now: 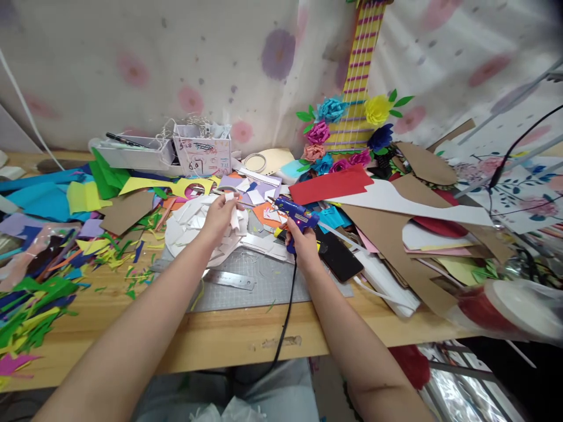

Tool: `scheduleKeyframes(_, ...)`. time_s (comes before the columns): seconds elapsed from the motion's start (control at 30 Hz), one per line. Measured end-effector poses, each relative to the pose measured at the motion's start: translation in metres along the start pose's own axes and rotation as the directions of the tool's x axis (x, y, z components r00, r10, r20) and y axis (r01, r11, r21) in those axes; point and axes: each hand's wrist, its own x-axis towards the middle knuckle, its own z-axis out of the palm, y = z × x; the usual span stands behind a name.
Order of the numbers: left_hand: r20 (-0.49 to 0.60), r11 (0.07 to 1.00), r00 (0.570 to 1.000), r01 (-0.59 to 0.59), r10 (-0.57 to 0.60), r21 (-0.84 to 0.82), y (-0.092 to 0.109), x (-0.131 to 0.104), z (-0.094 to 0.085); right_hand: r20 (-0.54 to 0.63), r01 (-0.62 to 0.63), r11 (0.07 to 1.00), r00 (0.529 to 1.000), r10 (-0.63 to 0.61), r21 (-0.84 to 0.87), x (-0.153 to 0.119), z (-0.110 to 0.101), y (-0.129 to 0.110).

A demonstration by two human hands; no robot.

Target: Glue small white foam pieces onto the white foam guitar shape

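My right hand point(303, 240) is closed round the handle of a blue hot glue gun point(292, 211), its nozzle aimed left. A black cord runs from the handle down over the table edge. My left hand point(219, 217) pinches a small white paper strip point(234, 218) above a white guitar-like form point(189, 225) covered with overlapping white strips. The form's narrow neck point(268, 246) reaches right, below the glue gun. Underneath lies a grey cutting mat point(277, 287), with a steel ruler point(231, 279) near its front.
Colourful paper scraps point(44, 293) heap at the left. White boxes point(202, 149) stand at the back, beside a yellow paper guitar point(358, 88) with paper flowers. A black phone point(338, 255), cardboard pieces point(387, 234) and a cup-like container point(505, 308) lie to the right.
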Motion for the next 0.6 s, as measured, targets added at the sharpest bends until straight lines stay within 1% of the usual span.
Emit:
scheduleKeyframes(0.07,0.028,0.999,0.999,0.042,-0.042,-0.004,-0.003,-0.017,-0.009,0.089,-0.023,0.998,0.996,0.029,-0.060,-0.003,0.000,-0.002)
scheduleKeyframes(0.17,0.068,0.991,0.989,0.133,-0.130,-0.032,-0.003,-0.035,-0.018,0.232,-0.046,0.987,0.969,0.081,-0.151,-0.011,0.001,-0.007)
scheduleKeyframes(0.23,0.117,0.966,0.967,0.237,-0.225,-0.102,0.000,-0.042,-0.022,0.322,-0.037,0.977,0.941,0.104,-0.209,-0.015,0.001,-0.012)
scheduleKeyframes(0.3,0.172,0.919,0.935,0.341,-0.310,-0.199,0.004,-0.046,-0.027,0.385,-0.011,0.964,0.916,0.117,-0.266,-0.017,0.000,-0.015)
scheduleKeyframes(0.37,0.225,0.871,0.911,0.400,-0.345,-0.286,0.005,-0.049,-0.032,0.425,0.011,0.955,0.897,0.121,-0.296,-0.018,-0.001,-0.016)
scheduleKeyframes(0.4,0.244,0.859,0.908,0.405,-0.340,-0.313,0.004,-0.051,-0.035,0.438,0.016,0.956,0.891,0.120,-0.294,-0.017,-0.002,-0.016)
scheduleKeyframes(0.47,0.258,0.860,0.919,0.376,-0.298,-0.345,0.000,-0.055,-0.041,0.461,0.015,0.959,0.879,0.122,-0.284,-0.015,-0.005,-0.015)
scheduleKeyframes(0.53,0.244,0.872,0.934,0.336,-0.261,-0.355,-0.004,-0.060,-0.045,0.477,0.018,0.958,0.870,0.126,-0.286,-0.014,-0.006,-0.014)
scheduleKeyframes(0.6,0.217,0.877,0.943,0.318,-0.253,-0.360,-0.007,-0.064,-0.046,0.487,0.023,0.955,0.864,0.130,-0.295,-0.014,-0.007,-0.014)
